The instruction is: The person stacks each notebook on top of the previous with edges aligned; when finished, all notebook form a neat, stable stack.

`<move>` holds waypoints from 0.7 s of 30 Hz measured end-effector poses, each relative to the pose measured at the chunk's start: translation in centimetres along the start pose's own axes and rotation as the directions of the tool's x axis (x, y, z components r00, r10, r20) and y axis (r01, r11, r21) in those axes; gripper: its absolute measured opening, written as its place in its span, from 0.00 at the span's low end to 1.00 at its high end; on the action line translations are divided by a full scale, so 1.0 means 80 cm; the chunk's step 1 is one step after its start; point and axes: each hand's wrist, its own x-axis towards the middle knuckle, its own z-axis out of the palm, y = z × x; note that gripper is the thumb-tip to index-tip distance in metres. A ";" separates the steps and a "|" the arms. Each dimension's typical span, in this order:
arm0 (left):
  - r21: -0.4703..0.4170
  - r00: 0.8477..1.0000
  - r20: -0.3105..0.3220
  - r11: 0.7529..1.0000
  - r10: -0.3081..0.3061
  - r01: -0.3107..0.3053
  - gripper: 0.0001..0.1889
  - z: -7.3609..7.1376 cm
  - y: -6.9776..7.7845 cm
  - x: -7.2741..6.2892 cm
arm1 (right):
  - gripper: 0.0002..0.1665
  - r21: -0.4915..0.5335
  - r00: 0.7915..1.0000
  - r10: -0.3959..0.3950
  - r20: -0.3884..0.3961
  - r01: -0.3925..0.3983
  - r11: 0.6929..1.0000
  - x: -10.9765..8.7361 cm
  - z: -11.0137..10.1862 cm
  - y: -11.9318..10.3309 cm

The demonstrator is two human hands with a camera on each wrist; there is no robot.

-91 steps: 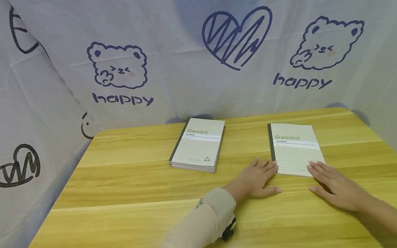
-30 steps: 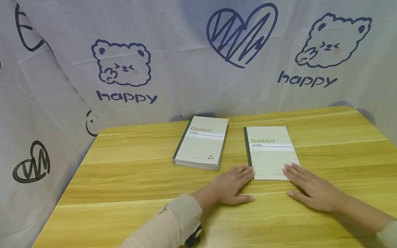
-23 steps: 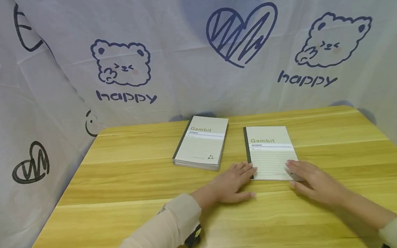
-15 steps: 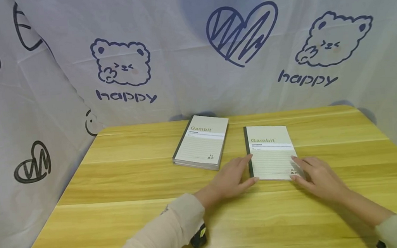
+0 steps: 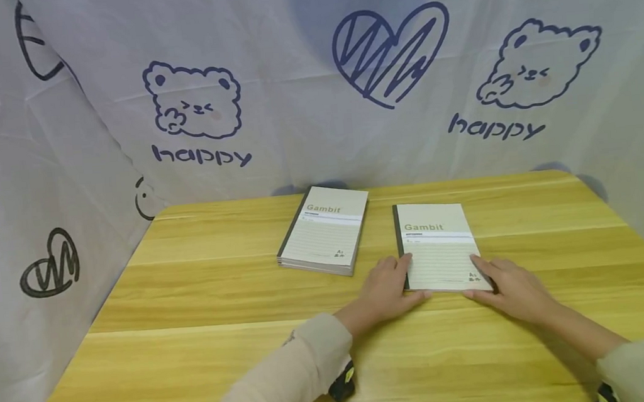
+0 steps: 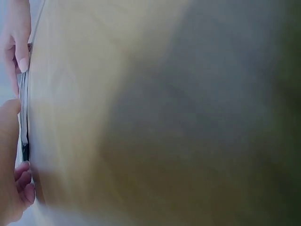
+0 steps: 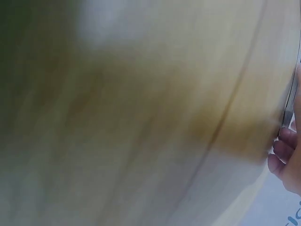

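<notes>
A notebook [image 5: 436, 242] with a cream cover, the word "Gambit" and a dark spine lies on the wooden table. My left hand [image 5: 384, 289] grips its lower left corner, fingers along the spine side and thumb at the front edge. Opposite, my right hand [image 5: 515, 290] holds the lower right corner with thumb and fingers. The left wrist view shows the layered page edge of the notebook [image 6: 24, 110] between both hands. Curled fingers of the right hand [image 7: 283, 147] reach around the side in the right wrist view.
Left of the hands stands a neat stack of similar notebooks [image 5: 324, 232], slightly turned, near the back edge. The yellow wooden table [image 5: 198, 356] extends around both. Behind hangs a pale cloth [image 5: 287, 115] printed with bears and hearts.
The notebook has shifted left from 3 seconds ago. Both hands went from lying flat at its corners to gripping them with thumb and fingers. The stack stays put.
</notes>
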 end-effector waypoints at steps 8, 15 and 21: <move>0.055 1.000 0.015 0.998 -0.005 0.004 0.38 0.005 0.005 0.006 | 0.45 0.010 1.000 0.005 0.019 -0.005 1.000 0.003 0.004 0.001; 0.120 0.994 0.037 0.988 -0.099 0.094 0.40 0.003 0.015 0.011 | 0.44 0.042 1.000 -0.005 0.015 0.004 0.999 0.003 0.006 0.000; 0.117 0.991 0.035 0.985 -0.132 0.127 0.39 0.001 0.021 0.015 | 0.45 0.083 1.000 -0.001 -0.018 0.003 0.997 0.002 0.008 0.000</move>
